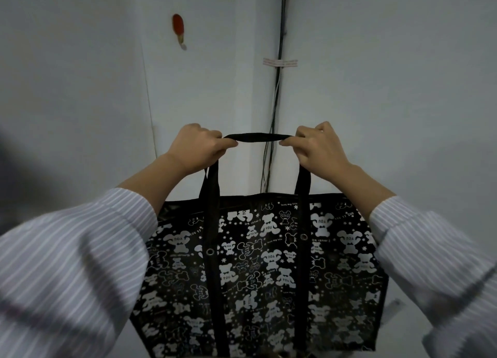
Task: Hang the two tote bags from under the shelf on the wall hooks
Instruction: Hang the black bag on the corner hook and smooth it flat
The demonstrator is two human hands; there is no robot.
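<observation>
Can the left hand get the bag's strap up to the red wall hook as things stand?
Probably yes. The red hook sits up and left of the left hand, with only bare wall between. Both hands grip the strap, so the right hand would need to follow or let go.

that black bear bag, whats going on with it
A person in a striped shirt holds the black tote bag up in front of a white wall. The left hand and right hand each grip one end of the bag's handle, stretching it level between them. A red wall hook sits higher up and to the left with nothing on it. The bag is not hung yet.
</observation>
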